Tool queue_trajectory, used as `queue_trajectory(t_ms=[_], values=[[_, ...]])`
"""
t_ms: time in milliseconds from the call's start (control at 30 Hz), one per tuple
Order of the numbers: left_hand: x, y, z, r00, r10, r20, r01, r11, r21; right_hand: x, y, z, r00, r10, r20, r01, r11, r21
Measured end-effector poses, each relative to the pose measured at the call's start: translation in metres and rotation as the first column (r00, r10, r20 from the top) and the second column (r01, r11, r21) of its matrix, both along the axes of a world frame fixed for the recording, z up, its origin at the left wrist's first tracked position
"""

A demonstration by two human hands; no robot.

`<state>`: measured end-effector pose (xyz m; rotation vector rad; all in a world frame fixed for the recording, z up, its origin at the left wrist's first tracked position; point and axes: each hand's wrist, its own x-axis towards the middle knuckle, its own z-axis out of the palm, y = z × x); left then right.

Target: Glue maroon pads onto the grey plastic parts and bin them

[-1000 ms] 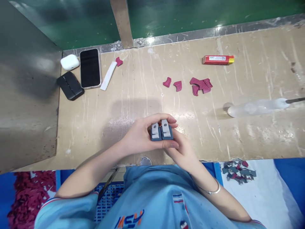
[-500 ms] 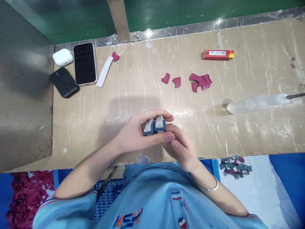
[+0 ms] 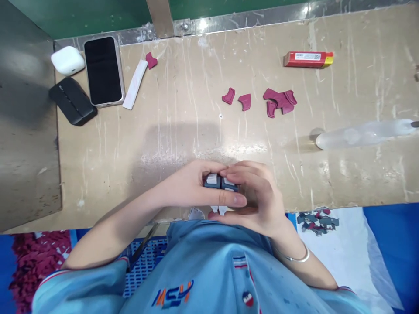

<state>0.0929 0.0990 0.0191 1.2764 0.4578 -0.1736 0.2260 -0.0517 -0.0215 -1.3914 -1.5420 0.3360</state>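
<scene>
Two small dark grey blocks with pale grey tops (image 3: 212, 181) sit side by side between my hands, just above the near edge of the bench. My left hand (image 3: 191, 185) is closed round them, its thumb lying across the near side. From the right, my right hand (image 3: 265, 194) grips the same blocks, fingers over the top and thumb below. Pale tabs stick out beneath my left thumb. The fingers cover much of the blocks, so their exact kind is unclear. Farther back on the bench lie several flat maroon pieces (image 3: 279, 101).
At the back left are a phone (image 3: 104, 72), a white earbud case (image 3: 67, 60), a black case (image 3: 73, 101) and a white strip (image 3: 135, 85). A red lighter (image 3: 308, 59) and a translucent bottle (image 3: 363, 134) lie right. Below the bench are maroon scraps (image 3: 39, 261) and grey pieces (image 3: 317, 221).
My right hand has moved up over the blocks, its fingers now on their top and its thumb underneath. The blocks have come slightly nearer my body. The view has shifted a little.
</scene>
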Motion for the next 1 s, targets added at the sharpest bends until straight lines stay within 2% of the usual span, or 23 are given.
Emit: queue_trajectory(t_ms=[167, 433, 667, 867, 1000], values=[[0.0022, -0.0007, -0.0016, 0.999, -0.016, -0.028, 0.014, 0.997, -0.073, -0.0024, 0.0013, -0.0071, 0.999, -0.001, -0.033, 0.002, 0.999, 0.054], [0.0041, 0.001, -0.0044, 0.999, -0.038, -0.006, 0.036, 0.984, -0.174, -0.0016, 0.0027, -0.0028, 0.999, -0.02, 0.034, 0.019, 0.999, 0.026], [0.0049, 0.0018, -0.0078, 0.999, -0.042, -0.01, 0.039, 0.971, -0.235, 0.0003, 0.0048, -0.0023, 1.0, 0.009, 0.024, -0.01, 0.999, 0.048], [0.0059, 0.0026, -0.0082, 0.999, -0.034, 0.017, 0.037, 0.979, -0.203, 0.0017, 0.0057, -0.0028, 1.0, 0.025, 0.008, -0.025, 0.998, 0.05], [0.0051, 0.0048, -0.0064, 0.998, 0.008, 0.067, 0.0, 0.992, -0.128, 0.0, 0.0065, -0.0065, 0.999, 0.021, -0.03, -0.02, 0.999, 0.049]])
